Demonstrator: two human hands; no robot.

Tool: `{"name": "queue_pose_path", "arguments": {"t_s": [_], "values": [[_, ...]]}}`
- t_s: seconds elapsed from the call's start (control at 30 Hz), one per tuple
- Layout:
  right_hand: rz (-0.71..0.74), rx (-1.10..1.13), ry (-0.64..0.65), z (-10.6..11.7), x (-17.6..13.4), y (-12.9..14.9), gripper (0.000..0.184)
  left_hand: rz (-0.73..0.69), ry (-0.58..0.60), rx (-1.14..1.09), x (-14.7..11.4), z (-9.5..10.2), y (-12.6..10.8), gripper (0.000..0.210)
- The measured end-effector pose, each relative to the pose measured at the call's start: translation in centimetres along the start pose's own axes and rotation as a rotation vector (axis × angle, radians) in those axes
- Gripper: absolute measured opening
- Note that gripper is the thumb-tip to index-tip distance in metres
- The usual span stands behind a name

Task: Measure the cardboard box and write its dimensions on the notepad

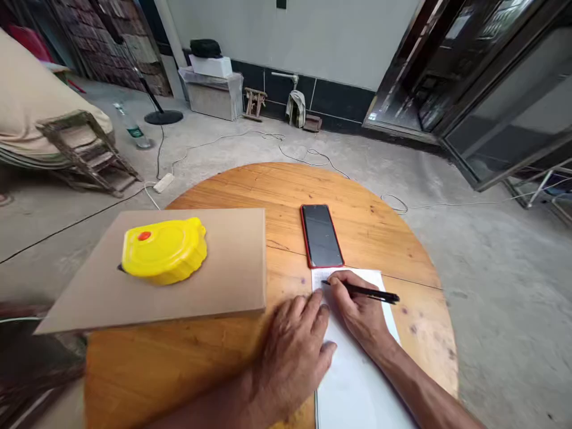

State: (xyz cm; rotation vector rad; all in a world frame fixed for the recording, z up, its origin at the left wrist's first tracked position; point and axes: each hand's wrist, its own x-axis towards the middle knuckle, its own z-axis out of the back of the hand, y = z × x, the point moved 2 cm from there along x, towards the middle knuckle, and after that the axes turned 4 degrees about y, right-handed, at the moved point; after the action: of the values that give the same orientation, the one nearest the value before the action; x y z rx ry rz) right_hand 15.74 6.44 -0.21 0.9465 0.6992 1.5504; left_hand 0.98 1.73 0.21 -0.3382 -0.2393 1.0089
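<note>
My right hand [357, 307] grips a black pen [373, 292], its tip at the top left of a white sheet of paper [357, 381]. Small lines of handwriting show near that tip. Flat across the paper's left edge and the wood lies my left hand [297, 339], fingers stretched out and holding nothing. Just beyond the paper's top edge rests a phone [322, 235] in a red case, its screen dark. The round wooden table [286, 190] bears all of these.
On the left a flat brown cardboard box [236, 262] overhangs the table edge, with a yellow tape-measure-shaped case [165, 247] on top. A wooden step stool [89, 152], a plastic bottle [133, 126], a stand base [163, 117] and loose cables [214, 142] are on the floor.
</note>
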Motion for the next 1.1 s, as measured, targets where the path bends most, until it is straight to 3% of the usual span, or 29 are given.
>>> {"name": "queue_pose_path", "arguments": {"t_s": [0.5, 0.8, 1.1], "values": [[-0.003, 0.009, -0.006, 0.03, 0.29, -0.11, 0.020, -0.010, 0.012, 0.000, -0.09, 0.13, -0.05, 0.038], [-0.118, 0.125, -0.020, 0.45, -0.06, -0.95, 0.022, -0.025, 0.006, 0.008, 0.06, -0.02, -0.05, 0.039], [-0.080, 0.113, -0.029, 0.15, 0.20, -0.70, 0.020, -0.029, 0.004, 0.010, -0.10, -0.03, 0.10, 0.041]]}}
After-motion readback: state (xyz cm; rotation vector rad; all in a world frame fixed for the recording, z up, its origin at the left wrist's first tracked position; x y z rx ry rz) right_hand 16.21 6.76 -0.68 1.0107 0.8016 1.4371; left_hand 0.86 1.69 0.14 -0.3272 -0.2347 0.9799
